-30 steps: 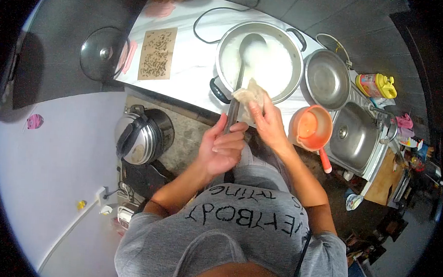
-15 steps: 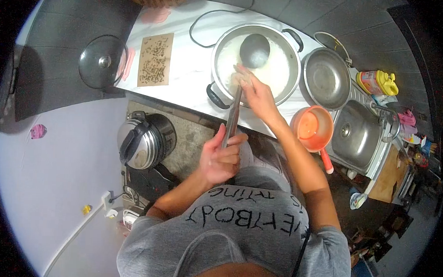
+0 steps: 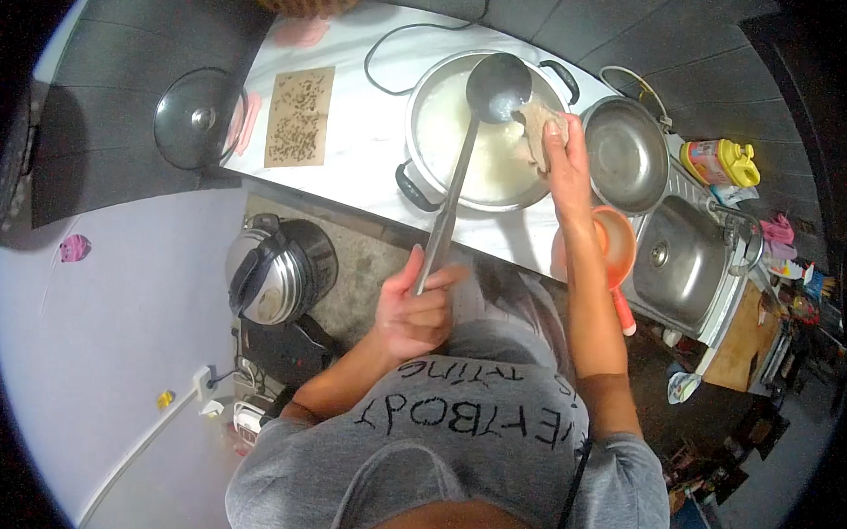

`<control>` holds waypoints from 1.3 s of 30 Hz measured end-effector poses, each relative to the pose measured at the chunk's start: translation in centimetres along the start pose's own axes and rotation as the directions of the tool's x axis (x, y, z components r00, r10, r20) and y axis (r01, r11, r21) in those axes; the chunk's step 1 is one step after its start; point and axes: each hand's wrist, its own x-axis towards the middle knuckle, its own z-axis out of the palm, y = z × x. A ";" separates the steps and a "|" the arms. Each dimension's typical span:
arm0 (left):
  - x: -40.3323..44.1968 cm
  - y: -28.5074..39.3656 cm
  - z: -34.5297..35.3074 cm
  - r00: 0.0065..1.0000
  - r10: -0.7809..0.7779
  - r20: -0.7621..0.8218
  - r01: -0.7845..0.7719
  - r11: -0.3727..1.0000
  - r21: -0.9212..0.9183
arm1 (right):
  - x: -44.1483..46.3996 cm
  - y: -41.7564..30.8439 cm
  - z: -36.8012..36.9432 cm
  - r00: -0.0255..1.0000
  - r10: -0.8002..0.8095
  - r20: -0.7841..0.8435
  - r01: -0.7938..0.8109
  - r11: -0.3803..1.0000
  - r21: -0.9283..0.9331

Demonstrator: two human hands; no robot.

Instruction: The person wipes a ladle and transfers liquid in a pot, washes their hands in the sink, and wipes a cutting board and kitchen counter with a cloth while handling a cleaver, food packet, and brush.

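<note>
My left hand is closed around the handle end of a long metal ladle. The ladle's dark round bowl lies over the far part of a large two-handled pot. Cloudy whitish liquid fills part of that pot. In my right hand, pinched between thumb and fingers, is a ragged beige-grey piece, perhaps a scrubber or cloth; its exact kind is unclear. It is held above the pot's right side, close to the ladle's bowl.
An orange dipper, a metal pan and a sink lie to the right. On the left are a sheet with dark bits, a glass lid and, below the counter, a pressure cooker.
My right hand and the beige-grey piece have moved right, from the ladle's handle toward the pot's right side. The ladle's bowl has shifted slightly up and right.
</note>
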 end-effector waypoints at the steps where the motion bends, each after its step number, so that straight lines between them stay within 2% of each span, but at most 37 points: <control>1: 0.0 0.0 -0.1 1.000 -0.013 0.024 0.012 1.000 0.019 | -0.2 -0.3 -0.5 0.992 0.097 0.076 -0.100 0.994 0.041; 3: 0.0 -0.1 -0.1 1.000 -0.021 0.023 0.021 1.000 0.007 | -0.2 1.0 -0.8 0.991 0.082 0.108 -0.091 0.992 0.086; 5: 0.1 0.0 0.0 0.999 -0.027 0.020 0.027 1.000 -0.005 | -0.7 0.9 -0.5 0.962 0.196 0.190 -0.265 0.835 0.483; 6: 0.1 0.0 0.0 0.999 -0.035 0.025 0.035 0.999 0.011 | -0.9 0.8 -0.4 0.962 0.195 0.190 -0.264 0.835 0.483; 8: 0.0 0.1 -0.1 0.999 -0.043 0.031 0.042 0.999 0.028 | -1.2 0.7 -0.3 0.928 0.266 0.263 -0.374 0.649 0.663; 9: -0.1 0.2 -0.3 1.000 -0.030 -0.002 0.030 0.996 0.086 | -1.2 0.9 -0.4 0.928 0.264 0.264 -0.373 0.650 0.662; 11: -0.2 0.2 -0.2 0.999 -0.013 -0.030 0.017 0.989 0.146 | -1.1 1.5 -0.5 0.875 0.272 0.400 -0.483 0.468 0.740; 13: -0.1 0.1 0.2 0.981 0.077 -0.180 0.001 0.918 0.397 | -1.4 0.0 -0.5 0.872 0.253 0.418 -0.488 0.417 0.767; 14: -0.1 0.0 0.4 0.981 0.082 -0.174 -0.007 0.918 0.396 | -1.6 -0.6 -0.4 0.869 0.236 0.435 -0.494 0.362 0.790; 15: -0.1 -0.2 0.5 0.950 0.168 -0.265 -0.001 0.846 0.533 | -1.7 -0.6 -0.4 0.864 0.238 0.443 -0.502 0.364 0.784; 16: -0.1 -0.3 0.5 0.903 0.265 -0.338 0.024 0.755 0.656 | -1.8 -0.4 -0.6 0.861 0.254 0.440 -0.508 0.462 0.727; 17: 0.0 -0.4 0.5 0.904 0.269 -0.332 0.015 0.756 0.654 | -1.8 -0.2 -0.8 0.860 0.269 0.434 -0.506 0.555 0.660; 18: 0.3 -0.5 0.3 0.860 0.368 -0.353 0.083 0.582 0.809 | -1.9 -0.2 -0.8 0.876 0.244 0.416 -0.462 0.673 0.578; 19: 0.5 -0.7 0.2 0.813 0.468 -0.347 0.169 0.380 0.909 | -2.1 -0.3 -0.7 0.873 0.246 0.422 -0.466 0.676 0.571; 20: 0.7 -0.9 0.2 0.759 0.535 -0.371 0.236 0.305 0.922 | -2.3 -0.6 -0.6 0.892 0.264 0.367 -0.426 0.761 0.489; 21: 0.9 -1.0 0.2 0.759 0.537 -0.369 0.229 0.311 0.922 | -2.4 -1.0 -0.5 0.911 0.272 0.311 -0.385 0.834 0.396; 22: 1.0 -1.1 0.2 0.740 0.572 -0.353 0.288 0.204 0.936 | -2.5 -1.4 -0.2 0.928 0.275 0.250 -0.357 0.847 0.393; 23: 1.0 -1.1 0.1 0.723 0.606 -0.333 0.348 0.098 0.933 | -2.4 -1.3 -0.1 0.927 0.276 0.255 -0.359 0.849 0.387; 25: 0.7 -0.7 -0.5 0.730 0.604 -0.318 0.348 0.071 0.935 | -2.4 -1.1 -0.2 0.967 0.222 0.122 -0.242 0.950 0.195; 26: 0.5 -0.5 -0.7 0.739 0.602 -0.304 0.353 0.039 0.935 | -2.4 -1.1 -0.3 0.967 0.223 0.125 -0.244 0.951 0.191; 27: 0.5 -0.5 -0.7 0.738 0.602 -0.304 0.349 0.044 0.936 | -2.5 -1.3 -0.5 0.988 0.039 0.152 -0.033 0.999 -0.039; 28: 0.4 -0.4 -0.8 0.741 0.608 -0.287 0.365 -0.005 0.931 | -2.6 -1.6 -0.6 0.966 -0.136 0.221 0.191 0.948 -0.254; 29: 0.2 -0.4 -0.9 0.743 0.612 -0.271 0.380 -0.052 0.923 | -2.8 -2.2 -0.5 0.965 -0.132 0.225 0.189 0.948 -0.256; 31: 0.1 -0.4 -0.8 0.750 0.608 -0.262 0.379 -0.069 0.923 | -3.1 -3.9 -0.2 0.843 -0.333 0.423 0.505 0.759 -0.410; 32: 0.1 -0.3 -0.7 0.757 0.602 -0.253 0.379 -0.090 0.921 | -3.3 -4.0 -0.2 0.856 -0.264 0.444 0.462 0.775 -0.431; 33: 0.0 -0.3 -0.7 0.757 0.603 -0.252 0.377 -0.088 0.922 | -3.3 -4.0 0.0 0.855 -0.263 0.446 0.463 0.775 -0.431; 35: 0.0 -0.1 -0.7 0.766 0.596 -0.241 0.391 -0.133 0.911 | -3.4 -4.1 0.2 0.697 -0.379 0.609 0.685 0.602 -0.410; 37: 0.0 -0.1 -0.7 0.768 0.600 -0.224 0.392 -0.164 0.905 | -3.7 -4.6 0.8 0.667 -0.368 0.648 0.711 0.576 -0.404; 39: -0.1 -0.1 -0.6 0.770 0.604 -0.207 0.393 -0.193 0.899 | -4.0 -4.7 1.0 0.581 -0.332 0.744 0.760 0.547 -0.350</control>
